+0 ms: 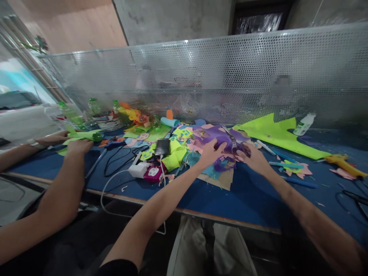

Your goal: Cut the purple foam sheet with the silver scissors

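Observation:
My right hand is closed around the handles of a pair of scissors, whose blades point up and away from me over a purple sheet. Beside it, my left hand grips the near part of this sheet, its fingers bent around the edge. Whether the sheet is paper or felt I cannot tell. Beneath both hands lie a curled purple offcut, teal scraps and a brown piece of card.
A co-worker's hands hold a green bottle at left. Phone charger, cable and pink box lie near the front edge. Right: lime sheet, white bottle, yellow glue gun. Behind stands a perforated metal screen.

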`<state>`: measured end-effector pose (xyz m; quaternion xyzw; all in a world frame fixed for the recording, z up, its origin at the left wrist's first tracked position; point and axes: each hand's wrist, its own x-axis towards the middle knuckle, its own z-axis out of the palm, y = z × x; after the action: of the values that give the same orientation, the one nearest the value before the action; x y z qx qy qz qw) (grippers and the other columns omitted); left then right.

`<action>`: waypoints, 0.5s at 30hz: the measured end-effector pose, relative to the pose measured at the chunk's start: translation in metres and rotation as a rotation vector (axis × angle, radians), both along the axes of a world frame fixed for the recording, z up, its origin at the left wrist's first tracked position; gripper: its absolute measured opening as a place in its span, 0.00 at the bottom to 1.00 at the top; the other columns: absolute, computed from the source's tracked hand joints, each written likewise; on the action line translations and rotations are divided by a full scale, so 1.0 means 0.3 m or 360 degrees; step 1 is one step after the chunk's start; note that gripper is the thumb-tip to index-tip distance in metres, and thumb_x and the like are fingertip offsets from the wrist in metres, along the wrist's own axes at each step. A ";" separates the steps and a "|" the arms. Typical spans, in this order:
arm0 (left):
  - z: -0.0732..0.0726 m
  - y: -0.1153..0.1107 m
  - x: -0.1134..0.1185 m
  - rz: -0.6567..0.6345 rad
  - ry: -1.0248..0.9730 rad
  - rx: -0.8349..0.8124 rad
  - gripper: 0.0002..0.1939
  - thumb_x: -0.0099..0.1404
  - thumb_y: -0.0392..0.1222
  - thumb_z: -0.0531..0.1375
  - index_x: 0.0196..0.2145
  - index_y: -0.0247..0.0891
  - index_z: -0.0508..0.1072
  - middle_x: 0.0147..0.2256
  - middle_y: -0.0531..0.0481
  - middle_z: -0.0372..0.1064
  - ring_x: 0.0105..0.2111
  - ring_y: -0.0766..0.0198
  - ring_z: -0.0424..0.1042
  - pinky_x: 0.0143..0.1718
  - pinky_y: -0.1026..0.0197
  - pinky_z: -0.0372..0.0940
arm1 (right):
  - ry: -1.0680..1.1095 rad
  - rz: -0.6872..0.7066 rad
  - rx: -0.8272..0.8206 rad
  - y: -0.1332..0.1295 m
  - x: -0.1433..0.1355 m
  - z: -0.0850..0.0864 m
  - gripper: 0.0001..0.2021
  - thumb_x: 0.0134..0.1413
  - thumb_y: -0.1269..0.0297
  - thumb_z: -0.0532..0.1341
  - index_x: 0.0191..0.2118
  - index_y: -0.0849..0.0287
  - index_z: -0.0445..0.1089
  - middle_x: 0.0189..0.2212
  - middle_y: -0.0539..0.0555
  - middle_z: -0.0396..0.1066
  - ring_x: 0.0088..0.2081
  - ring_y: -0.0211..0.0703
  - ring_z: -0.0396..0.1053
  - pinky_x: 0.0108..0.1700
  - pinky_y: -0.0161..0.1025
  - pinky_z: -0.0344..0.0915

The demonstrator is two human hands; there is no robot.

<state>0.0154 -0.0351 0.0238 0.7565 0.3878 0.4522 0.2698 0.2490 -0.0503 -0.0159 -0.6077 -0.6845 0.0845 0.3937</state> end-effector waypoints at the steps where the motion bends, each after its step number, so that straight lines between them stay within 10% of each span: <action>1: 0.000 0.000 0.000 0.0019 0.0032 0.0026 0.20 0.72 0.54 0.57 0.29 0.40 0.59 0.25 0.53 0.59 0.27 0.65 0.57 0.31 0.59 0.52 | 0.0021 0.0063 0.0005 0.000 0.000 0.002 0.23 0.55 0.52 0.62 0.54 0.58 0.69 0.51 0.64 0.75 0.49 0.58 0.75 0.50 0.49 0.68; 15: -0.012 0.006 -0.004 -0.0252 0.0432 0.0107 0.25 0.66 0.60 0.62 0.23 0.38 0.64 0.21 0.54 0.59 0.24 0.66 0.57 0.28 0.59 0.47 | 0.0207 0.0173 0.0227 -0.063 -0.027 0.086 0.13 0.55 0.54 0.60 0.39 0.56 0.76 0.34 0.58 0.79 0.32 0.49 0.76 0.34 0.43 0.72</action>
<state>0.0142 -0.0333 0.0203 0.8474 0.3445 0.3359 0.2245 0.2409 -0.0693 0.0098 -0.5333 -0.6938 0.0961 0.4743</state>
